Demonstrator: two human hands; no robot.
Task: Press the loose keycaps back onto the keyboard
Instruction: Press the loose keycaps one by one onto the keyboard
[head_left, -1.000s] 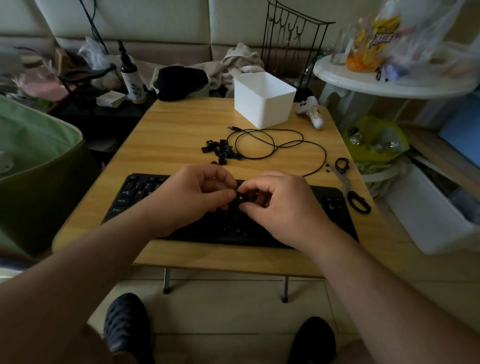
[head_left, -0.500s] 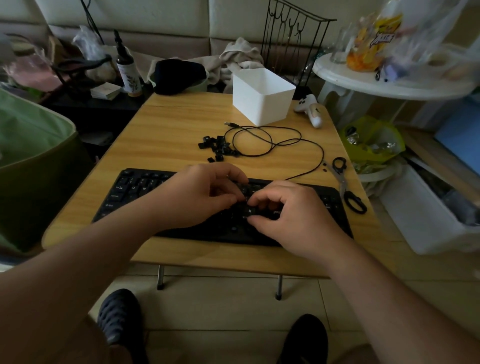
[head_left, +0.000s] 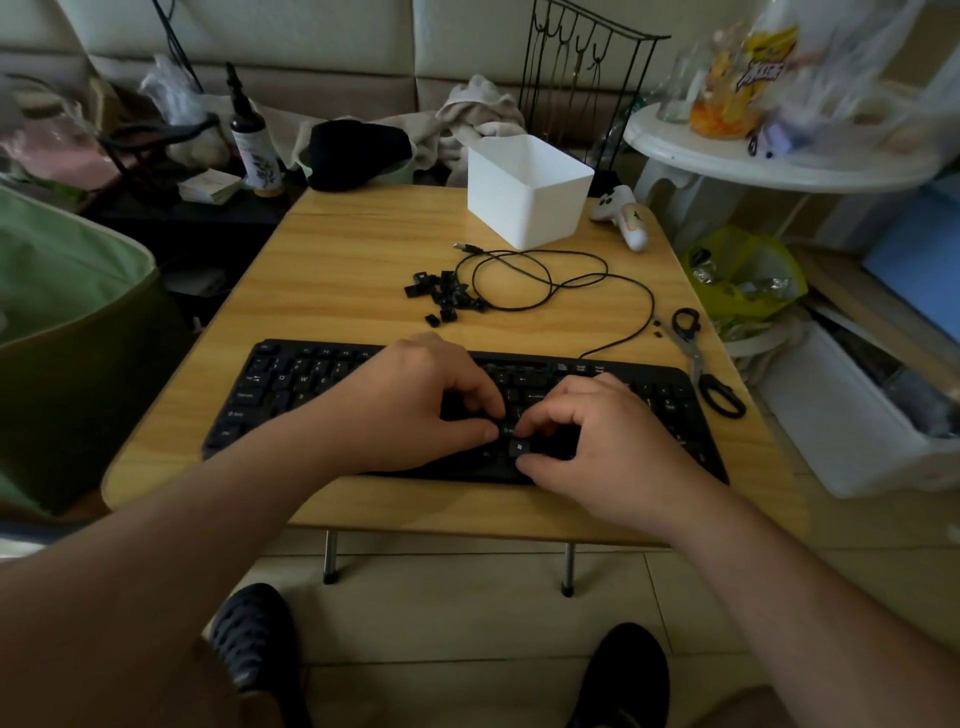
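Note:
A black keyboard (head_left: 291, 384) lies across the near side of the wooden table (head_left: 337, 260). Both hands are over its middle. My right hand (head_left: 608, 441) pinches a black keycap with a white logo (head_left: 519, 447) between thumb and forefinger, low on the keyboard's bottom rows. My left hand (head_left: 410, 400) sits beside it with curled fingers, fingertips down on the keys and thumb tip close to the keycap; nothing shows in its grip. A pile of several loose black keycaps (head_left: 444, 293) lies on the table beyond the keyboard.
The keyboard's black cable (head_left: 545, 275) loops right of the keycap pile. A white box (head_left: 524, 192) and a white controller (head_left: 626, 215) stand at the far edge. Scissors (head_left: 701, 364) lie at the keyboard's right end. A round white side table (head_left: 779, 161) is at the right.
Both hands have come down from just above the keyboard onto its lower rows. The keycap held between them is now pinched by the right hand alone, against the keyboard.

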